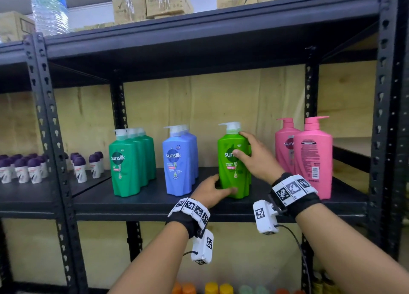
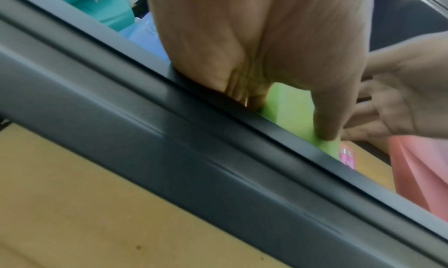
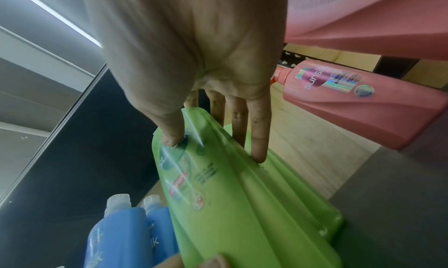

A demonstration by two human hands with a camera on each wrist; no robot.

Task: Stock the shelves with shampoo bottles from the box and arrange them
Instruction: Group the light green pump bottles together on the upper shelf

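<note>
- The shelf [image 1: 155, 201] carries four groups of upright pump bottles: dark green bottles [image 1: 130, 163] at left, then blue bottles [image 1: 178, 163], the lime bottle [image 1: 232, 174], and pink bottles [image 1: 309, 156] at right.
- The lime bottle stands near the front edge, between the blue and pink groups, apart from both. A second lime bottle stands directly behind it.
- The neighbouring shelf at left holds small purple-capped containers [image 1: 22, 167]; cartons [image 1: 152, 4] sit on the top shelf.
- The left hand [image 1: 212, 190] grips the lime bottle's base: thumb across the front, fingers curled round the left side.
- The right hand [image 1: 254, 158] holds the upper body: thumb on the label, fingers spread and wrapped round the right shoulder.
- The lime bottle's long axis is vertical; its label faces forward and its pump spout points left.
</note>
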